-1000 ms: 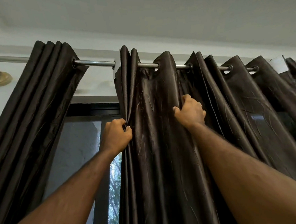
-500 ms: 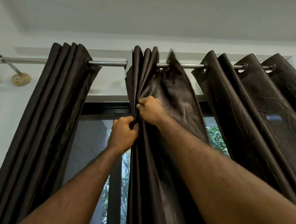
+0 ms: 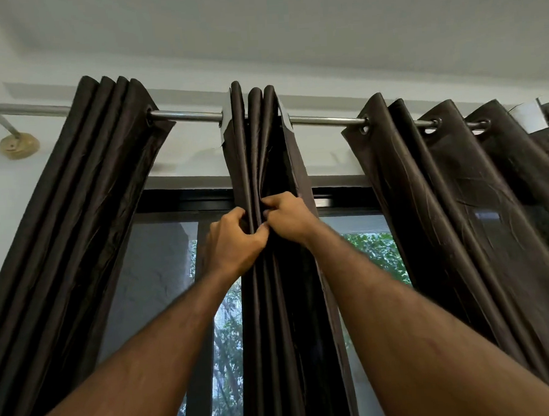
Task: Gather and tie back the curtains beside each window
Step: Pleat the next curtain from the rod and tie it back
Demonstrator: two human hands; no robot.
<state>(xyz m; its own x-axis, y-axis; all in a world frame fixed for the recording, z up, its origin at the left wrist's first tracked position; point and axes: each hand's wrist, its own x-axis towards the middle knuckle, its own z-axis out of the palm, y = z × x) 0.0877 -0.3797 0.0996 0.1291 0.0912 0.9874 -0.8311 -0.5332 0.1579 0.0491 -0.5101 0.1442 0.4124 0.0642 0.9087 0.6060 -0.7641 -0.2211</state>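
A dark brown middle curtain hangs from the steel rod, bunched into narrow folds. My left hand grips its left folds a little below the window's top. My right hand pinches the right folds right beside it, the two hands almost touching. A gathered left curtain hangs at the rod's left part. A spread right curtain hangs at the right, its eyelets showing on the rod.
The window with a dark frame and green trees outside shows between the curtains. A round rod bracket sits on the white wall at the upper left. The ceiling is close above.
My right hand has pulled the curtain's folds leftward to my left hand, bunching the middle curtain tight. A gap of bare rod and window has opened on its right.
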